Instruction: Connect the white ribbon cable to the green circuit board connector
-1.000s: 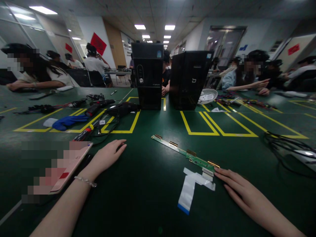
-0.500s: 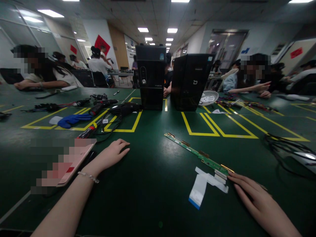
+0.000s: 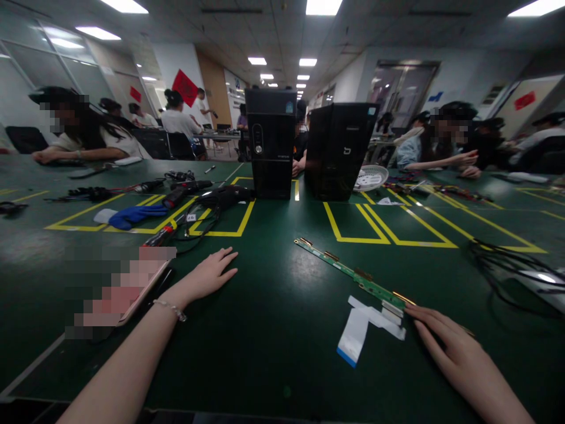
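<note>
A long, narrow green circuit board (image 3: 348,272) lies slantwise on the green table (image 3: 273,347). From its near right end a white ribbon cable (image 3: 353,335) with a blue tip runs out, folded over itself. My right hand (image 3: 450,341) rests on the tabletop with fingers stretched out, the fingertips at the board's near right end. My left hand (image 3: 207,274) lies flat on the table left of the board, fingers apart, holding nothing. Beside my left forearm lies a pink, partly blurred flat object (image 3: 141,282).
Two black computer towers (image 3: 271,141) (image 3: 339,150) stand ahead. Blue gloves (image 3: 136,216), a screwdriver (image 3: 161,234) and black cables (image 3: 212,206) lie to the left. A white basket (image 3: 371,176) and black cords (image 3: 494,271) are on the right. Several people sit around.
The view has tilted and shifted slightly. My left hand appears a little further right; my right hand stays at the board's end. The board and ribbon cable lie as before.
</note>
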A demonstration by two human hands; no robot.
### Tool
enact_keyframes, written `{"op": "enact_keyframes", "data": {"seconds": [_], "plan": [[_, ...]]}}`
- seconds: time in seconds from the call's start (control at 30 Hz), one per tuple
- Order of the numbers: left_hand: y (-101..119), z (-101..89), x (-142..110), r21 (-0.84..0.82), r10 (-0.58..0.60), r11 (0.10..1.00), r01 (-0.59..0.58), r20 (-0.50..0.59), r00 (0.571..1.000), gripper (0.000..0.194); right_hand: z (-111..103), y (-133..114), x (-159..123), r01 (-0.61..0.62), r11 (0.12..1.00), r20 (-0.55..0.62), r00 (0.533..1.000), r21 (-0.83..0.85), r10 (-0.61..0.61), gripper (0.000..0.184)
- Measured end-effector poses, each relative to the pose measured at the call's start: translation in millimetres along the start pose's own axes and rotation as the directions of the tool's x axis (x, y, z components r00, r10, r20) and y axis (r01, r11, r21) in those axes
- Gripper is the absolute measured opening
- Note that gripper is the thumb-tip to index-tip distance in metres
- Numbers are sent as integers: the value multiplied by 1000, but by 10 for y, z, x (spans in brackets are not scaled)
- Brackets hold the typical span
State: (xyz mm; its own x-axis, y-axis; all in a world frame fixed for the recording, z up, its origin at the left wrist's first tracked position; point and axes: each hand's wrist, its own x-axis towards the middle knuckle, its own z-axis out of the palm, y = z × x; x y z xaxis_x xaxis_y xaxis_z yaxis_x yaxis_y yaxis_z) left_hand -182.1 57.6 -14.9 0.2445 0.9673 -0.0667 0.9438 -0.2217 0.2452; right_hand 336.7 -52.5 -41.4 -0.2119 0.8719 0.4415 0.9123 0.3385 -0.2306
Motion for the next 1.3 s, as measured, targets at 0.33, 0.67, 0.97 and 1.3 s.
{"op": "enact_keyframes", "data": {"seconds": [0.33,0.67,0.97,1.3], "plan": [[-125,60,14,-1,23,1000,-23,-22,999,66,4,31,-86,-206,966,-67,978,-153,198,51],[-97,58,11,36,23,999,-23,-19,1000,66,-5,5,5,90,995,-33,995,-30,-91,42],[-77,49,3,34,9,999,-8,-24,1000,65,35,32,31,158,986,46,987,-59,-155,48],[-30,-2,-22,27,-10,1000,10,8,1000,65,37,34,14,72,996,30,997,-55,-70,50]]}}
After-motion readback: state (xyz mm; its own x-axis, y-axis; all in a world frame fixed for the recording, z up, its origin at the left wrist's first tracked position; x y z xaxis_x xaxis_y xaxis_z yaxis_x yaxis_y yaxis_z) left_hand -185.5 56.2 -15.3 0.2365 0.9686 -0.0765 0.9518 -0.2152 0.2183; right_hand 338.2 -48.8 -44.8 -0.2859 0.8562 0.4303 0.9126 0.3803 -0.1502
